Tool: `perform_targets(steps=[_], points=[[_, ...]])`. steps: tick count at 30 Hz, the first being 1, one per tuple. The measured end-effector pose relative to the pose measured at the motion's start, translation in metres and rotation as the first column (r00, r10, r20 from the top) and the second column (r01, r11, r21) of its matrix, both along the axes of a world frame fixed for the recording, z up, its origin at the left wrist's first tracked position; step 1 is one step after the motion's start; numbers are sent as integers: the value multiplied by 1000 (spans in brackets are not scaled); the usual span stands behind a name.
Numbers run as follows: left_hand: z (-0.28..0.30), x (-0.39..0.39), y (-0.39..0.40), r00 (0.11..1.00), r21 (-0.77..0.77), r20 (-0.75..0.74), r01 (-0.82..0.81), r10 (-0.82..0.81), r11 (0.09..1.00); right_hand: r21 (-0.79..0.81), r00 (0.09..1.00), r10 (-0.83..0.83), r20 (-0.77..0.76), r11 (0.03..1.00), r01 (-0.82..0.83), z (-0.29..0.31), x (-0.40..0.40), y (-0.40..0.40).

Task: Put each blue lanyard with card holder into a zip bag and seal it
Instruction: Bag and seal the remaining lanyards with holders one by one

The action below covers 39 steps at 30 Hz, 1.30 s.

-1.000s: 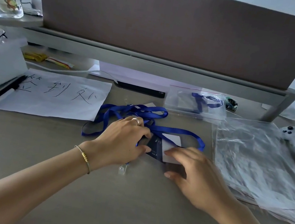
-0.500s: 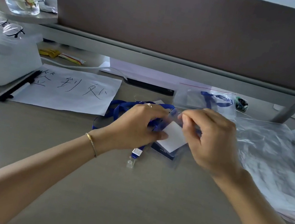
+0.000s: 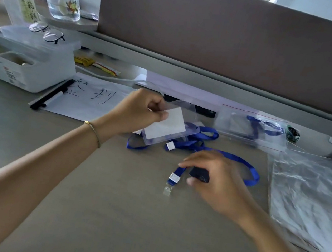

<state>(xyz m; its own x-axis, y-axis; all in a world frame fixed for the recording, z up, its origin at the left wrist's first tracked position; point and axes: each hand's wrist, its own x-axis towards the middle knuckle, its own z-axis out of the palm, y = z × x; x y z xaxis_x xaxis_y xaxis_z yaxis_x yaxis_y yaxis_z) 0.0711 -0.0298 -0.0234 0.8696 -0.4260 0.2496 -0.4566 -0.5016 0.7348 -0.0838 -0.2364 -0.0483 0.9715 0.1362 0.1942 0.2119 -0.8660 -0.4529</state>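
Office desk: fabric partition panel [image 3: 230, 39], handwritten paper sign [image 3: 96, 101], glasses [image 3: 46, 32].

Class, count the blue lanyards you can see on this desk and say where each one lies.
2, maybe more hidden. One blue lanyard lies loose on the desk between the hands; its strands tangle, so a second could hide there. Another lanyard is inside the zip bag near the partition.
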Motion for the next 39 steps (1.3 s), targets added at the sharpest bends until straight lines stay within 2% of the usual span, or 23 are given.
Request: perform_targets(steps=[2,5,11,13,16,19,22,24,28,31,34,39], points=[[1,-1,2,1000,3,-2,-13,13,1000,-104,993,99,-69,989,-105,-4,2,8],[0,-1,4,999,9,-19,-33,33,999,-83,990,107,-89,990,-114,-10,6,12],[-2,3,0,995,12,-65,-68,69,998,-213,992,111,55,972,-97,-16,15,14],[-2,2,-3,996,15,-65,-62,63,998,-120,995,40,86,992,-30,-14,17,14],[-1,-1,-7,996,-14,-76,-54,52,998,254,992,-114,56,962,96,3,22,11],[2,-7,-13,996,-57,-74,-47,43,997,595,986,-167,4,793,132,20,31,11],[6,-15,-22,998,-78,-59,8,-12,997,785,980,-186,-71,596,170,29,39,12],[7,-20,-27,998,-71,-43,39,-42,997,816,974,-207,-96,544,196,31,42,11],[6,-28,-32,998,3,44,48,-48,999,834,968,-222,-113,509,214,32,45,7],[3,-31,-34,978,118,200,31,-55,993,856,963,-234,-136,461,233,32,47,5],[1,-32,-35,933,202,347,23,-93,979,858,968,-207,-144,460,227,32,47,5],[1,-34,-35,916,180,391,17,-88,983,869,961,-184,-205,417,265,31,47,4]])
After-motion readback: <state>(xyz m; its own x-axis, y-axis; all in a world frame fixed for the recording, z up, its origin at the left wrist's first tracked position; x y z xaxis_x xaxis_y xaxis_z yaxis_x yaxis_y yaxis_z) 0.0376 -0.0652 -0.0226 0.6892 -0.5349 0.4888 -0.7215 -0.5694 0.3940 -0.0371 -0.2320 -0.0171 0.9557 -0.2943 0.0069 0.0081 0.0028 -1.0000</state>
